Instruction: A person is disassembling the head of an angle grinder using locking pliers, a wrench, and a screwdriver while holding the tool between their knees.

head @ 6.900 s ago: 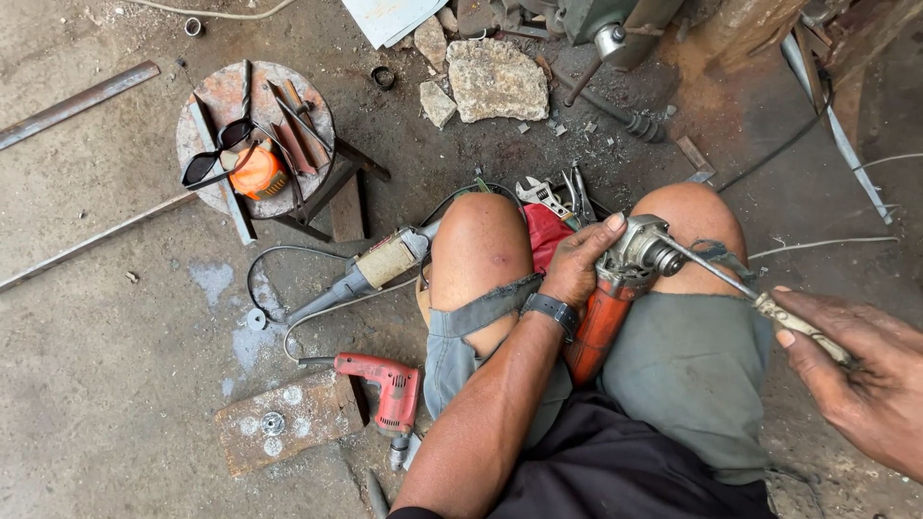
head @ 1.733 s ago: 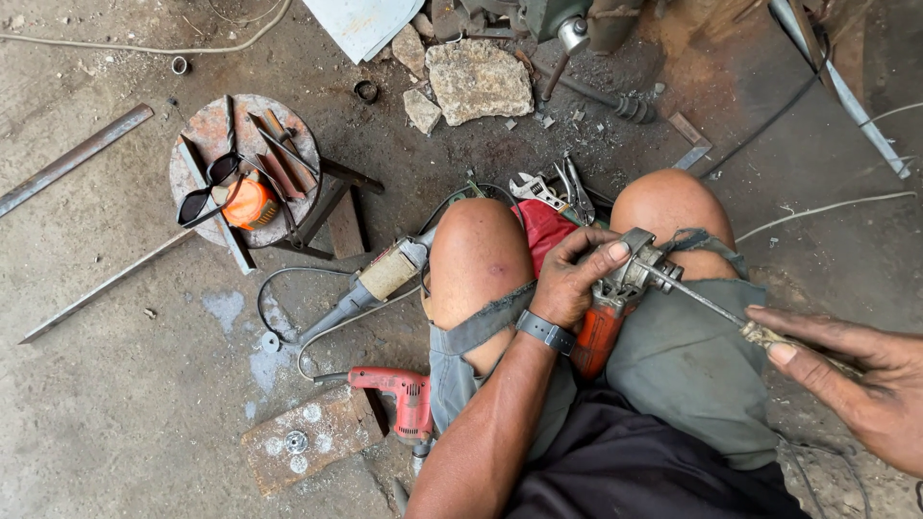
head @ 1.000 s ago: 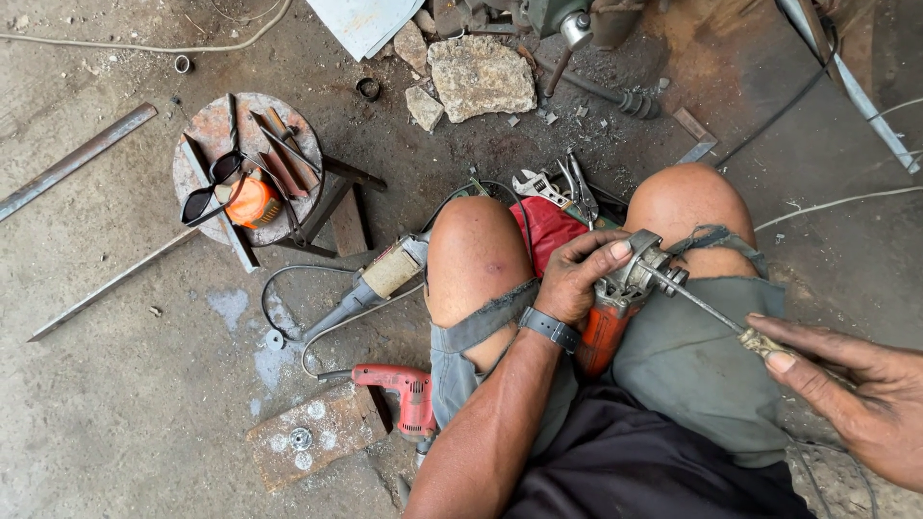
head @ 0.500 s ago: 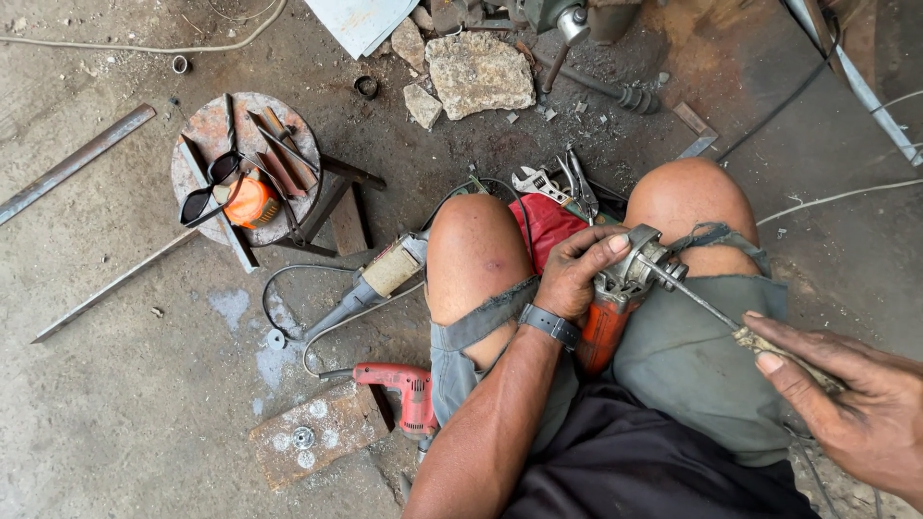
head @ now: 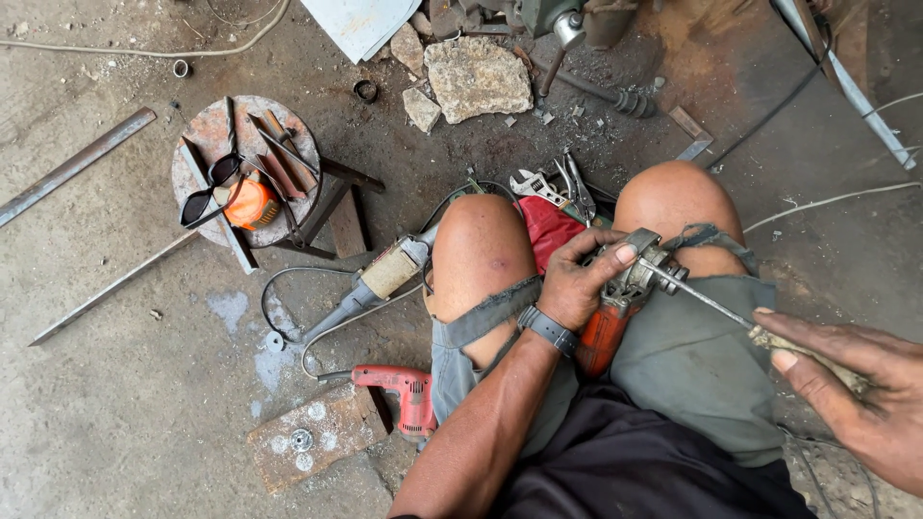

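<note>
**Screwdriver tip in the grinder head, one hand on each end**

The orange angle grinder (head: 615, 312) lies on the lap between the knees, body pointing back toward the waist. Left hand (head: 577, 284) is wrapped closed around its grey head. A screwdriver (head: 707, 303) slants from that head down-right into the right hand (head: 851, 384), fingers closed round its handle. Out on the floor: a red drill (head: 399, 389), a second grinder (head: 370, 288), and a round stool (head: 288, 135) carrying sunglasses (head: 207, 192).

No boxes, labels, signs or screens show anywhere on the floor or near the hands.
</note>
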